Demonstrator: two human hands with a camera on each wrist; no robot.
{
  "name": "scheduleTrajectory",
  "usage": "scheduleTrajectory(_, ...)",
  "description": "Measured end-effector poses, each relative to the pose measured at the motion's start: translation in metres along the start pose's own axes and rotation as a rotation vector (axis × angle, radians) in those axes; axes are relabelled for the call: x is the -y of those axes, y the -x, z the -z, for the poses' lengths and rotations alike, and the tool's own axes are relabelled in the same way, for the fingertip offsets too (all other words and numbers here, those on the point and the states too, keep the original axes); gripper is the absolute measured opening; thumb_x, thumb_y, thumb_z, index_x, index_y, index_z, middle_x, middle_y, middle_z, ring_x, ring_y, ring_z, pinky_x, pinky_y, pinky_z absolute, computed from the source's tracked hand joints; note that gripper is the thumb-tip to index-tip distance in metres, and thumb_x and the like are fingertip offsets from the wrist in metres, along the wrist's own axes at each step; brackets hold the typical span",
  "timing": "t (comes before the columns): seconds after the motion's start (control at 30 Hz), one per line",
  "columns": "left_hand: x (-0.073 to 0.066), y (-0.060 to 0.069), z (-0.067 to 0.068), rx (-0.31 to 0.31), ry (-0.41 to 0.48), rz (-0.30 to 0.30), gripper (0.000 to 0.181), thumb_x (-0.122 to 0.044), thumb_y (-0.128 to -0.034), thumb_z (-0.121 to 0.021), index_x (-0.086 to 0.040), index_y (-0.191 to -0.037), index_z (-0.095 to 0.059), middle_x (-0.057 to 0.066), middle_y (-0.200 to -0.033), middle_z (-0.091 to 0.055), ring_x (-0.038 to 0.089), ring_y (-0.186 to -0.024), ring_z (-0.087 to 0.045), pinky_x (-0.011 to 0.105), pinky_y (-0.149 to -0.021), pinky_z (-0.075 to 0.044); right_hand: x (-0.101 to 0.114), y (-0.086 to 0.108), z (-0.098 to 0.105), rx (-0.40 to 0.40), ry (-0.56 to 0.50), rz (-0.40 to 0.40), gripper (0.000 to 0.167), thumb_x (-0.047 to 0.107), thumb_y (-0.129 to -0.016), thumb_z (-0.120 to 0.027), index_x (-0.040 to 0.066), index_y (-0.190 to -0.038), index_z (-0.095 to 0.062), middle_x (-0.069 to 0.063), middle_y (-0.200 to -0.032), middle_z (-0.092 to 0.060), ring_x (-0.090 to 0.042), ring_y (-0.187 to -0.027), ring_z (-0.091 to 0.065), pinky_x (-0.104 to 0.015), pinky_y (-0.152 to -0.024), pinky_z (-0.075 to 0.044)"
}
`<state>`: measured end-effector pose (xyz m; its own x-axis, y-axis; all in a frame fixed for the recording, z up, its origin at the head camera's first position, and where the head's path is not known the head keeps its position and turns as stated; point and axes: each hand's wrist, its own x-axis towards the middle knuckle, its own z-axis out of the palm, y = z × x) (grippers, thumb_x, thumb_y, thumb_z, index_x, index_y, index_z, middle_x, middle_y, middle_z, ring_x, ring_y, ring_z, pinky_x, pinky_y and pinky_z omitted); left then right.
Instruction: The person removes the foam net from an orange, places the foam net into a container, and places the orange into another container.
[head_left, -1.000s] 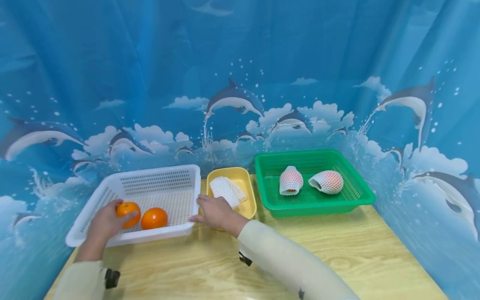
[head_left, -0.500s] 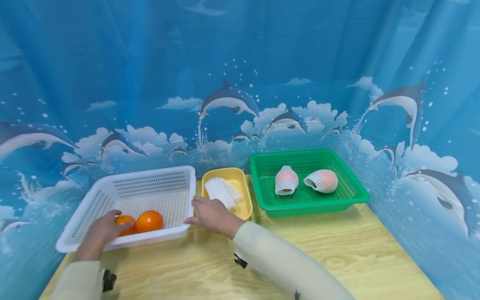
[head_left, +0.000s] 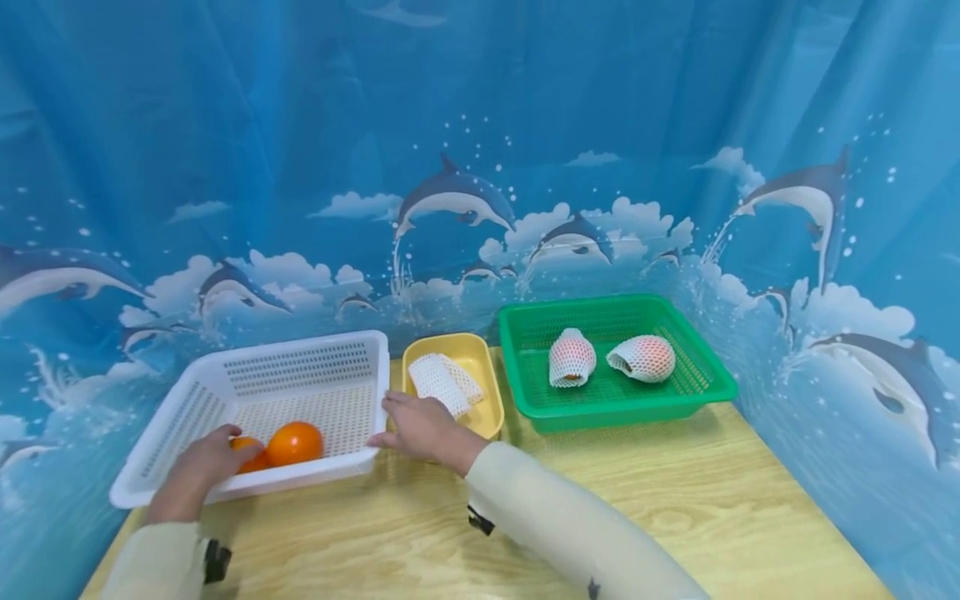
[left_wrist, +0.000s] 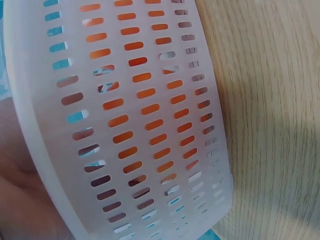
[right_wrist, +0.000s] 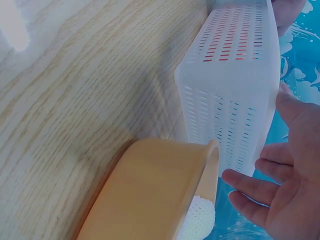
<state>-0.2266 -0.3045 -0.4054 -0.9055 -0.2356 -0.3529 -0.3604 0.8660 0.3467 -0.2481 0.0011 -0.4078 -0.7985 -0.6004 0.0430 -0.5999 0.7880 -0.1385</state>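
White basket (head_left: 322, 404); inside, left hand (head_left: 201, 462) holds orange (head_left: 255, 462).

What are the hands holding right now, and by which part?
The left hand holds the left orange around its left side. The right hand touches the right rim of the white basket without a visible grip.

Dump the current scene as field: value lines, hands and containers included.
left hand: in white basket, holding left orange
right hand: touching white basket's right rim
white basket: left orange, right orange beside it
yellow tub: white foam netting
green basket: left netted fruit, right netted fruit
layout: white, yellow, green, left to right
surface: wooden table
backdrop: blue dolphin curtain
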Motion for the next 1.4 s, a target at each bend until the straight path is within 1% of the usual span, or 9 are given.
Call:
scheduleTrajectory(0.1,-0.001,0.001,-0.002,-0.014,0.017,0.025,0.067,-0.034,-0.0971,-0.056,0.017,-0.133,-0.033,0.04,-0.127,-0.04,0.05,-0.108,-0.044,0.062,-0.098,-0.038,0.0,0.0,0.0,0.008,-0.002,-0.004,0.074,0.063,-0.092,-0.047,0.011,-0.146,-0.044,-0.002,-0.152,-0.04,-0.016,-0.133,-0.045,-0.03,-0.099,-0.049)
scheduleTrajectory(0.17,-0.002,0.001,-0.002,-0.022,0.004,0.031,0.065,-0.033,-0.0974,-0.055,0.017,-0.133,-0.033,0.04,-0.127,-0.041,0.05,-0.108,-0.044,0.061,-0.098,-0.039,0.0,0.0,0.0,0.012,-0.004,-0.008,0.074,0.063,-0.092,-0.048,0.012,-0.146,-0.043,-0.002,-0.152,-0.04,-0.016,-0.134,-0.044,-0.031,-0.099,-0.049)
scheduleTrajectory(0.47,-0.005,0.005,-0.001,-0.015,-0.008,0.053,0.064,-0.033,-0.0984,-0.052,0.018,-0.132,-0.033,0.04,-0.129,-0.04,0.05,-0.11,-0.044,0.061,-0.098,-0.039,0.001,0.0,-0.001,0.012,-0.014,-0.018,0.075,0.063,-0.092,-0.047,0.012,-0.147,-0.041,-0.001,-0.152,-0.039,-0.016,-0.134,-0.044,-0.034,-0.099,-0.048)
scheduleTrajectory(0.73,-0.003,0.005,0.001,-0.003,-0.005,0.02,0.066,-0.035,-0.0992,-0.051,0.018,-0.133,-0.032,0.041,-0.13,-0.039,0.05,-0.11,-0.044,0.062,-0.098,-0.038,0.0,0.0,0.0,-0.014,-0.007,-0.001,0.072,0.062,-0.092,-0.049,0.013,-0.145,-0.044,-0.001,-0.15,-0.043,-0.016,-0.128,-0.05,-0.033,-0.095,-0.05)
scheduleTrajectory(0.9,0.0,0.006,0.001,0.008,-0.004,-0.001,0.068,-0.036,-0.0987,-0.051,0.019,-0.134,-0.031,0.042,-0.131,-0.038,0.051,-0.11,-0.044,0.062,-0.098,-0.039,-0.001,0.0,-0.002,0.0,-0.029,-0.01,0.074,0.062,-0.093,-0.048,0.011,-0.147,-0.042,-0.002,-0.152,-0.04,-0.017,-0.131,-0.047,-0.034,-0.099,-0.048)
scheduleTrajectory(1.03,0.002,0.007,0.001,-0.003,-0.004,-0.007,0.067,-0.035,-0.0986,-0.051,0.019,-0.134,-0.031,0.042,-0.13,-0.039,0.051,-0.11,-0.044,0.062,-0.097,-0.039,0.0,-0.001,-0.004,-0.001,-0.059,-0.016,0.075,0.061,-0.093,-0.05,0.011,-0.147,-0.04,-0.003,-0.152,-0.039,-0.017,-0.133,-0.045,-0.035,-0.102,-0.046)
scheduleTrajectory(1.17,0.002,0.01,0.001,-0.069,0.004,-0.016,0.064,-0.033,-0.0985,-0.053,0.017,-0.133,-0.034,0.041,-0.128,-0.041,0.05,-0.107,-0.046,0.061,-0.095,-0.041,0.0,-0.001,-0.005,0.003,-0.097,-0.02,0.075,0.059,-0.094,-0.051,0.009,-0.148,-0.038,-0.004,-0.153,-0.038,-0.019,-0.134,-0.043,-0.037,-0.105,-0.043)
scheduleTrajectory(1.27,-0.002,0.015,-0.001,-0.185,0.0,-0.015,0.06,-0.031,-0.0974,-0.053,0.014,-0.134,-0.036,0.04,-0.128,-0.042,0.052,-0.109,-0.043,0.064,-0.093,-0.04,0.0,0.0,-0.004,0.005,-0.116,-0.017,0.075,0.056,-0.094,-0.052,0.008,-0.149,-0.037,-0.005,-0.153,-0.038,-0.02,-0.135,-0.043,-0.038,-0.106,-0.043)
scheduleTrajectory(1.4,-0.012,0.023,-0.006,-0.339,0.009,0.01,0.06,-0.031,-0.097,-0.052,0.008,-0.14,-0.034,0.038,-0.138,-0.033,0.057,-0.125,-0.026,0.074,-0.1,-0.024,0.0,0.005,-0.002,-0.027,-0.144,0.004,0.072,0.053,-0.094,-0.055,0.009,-0.148,-0.038,-0.004,-0.149,-0.044,-0.02,-0.131,-0.046,-0.039,-0.104,-0.044)
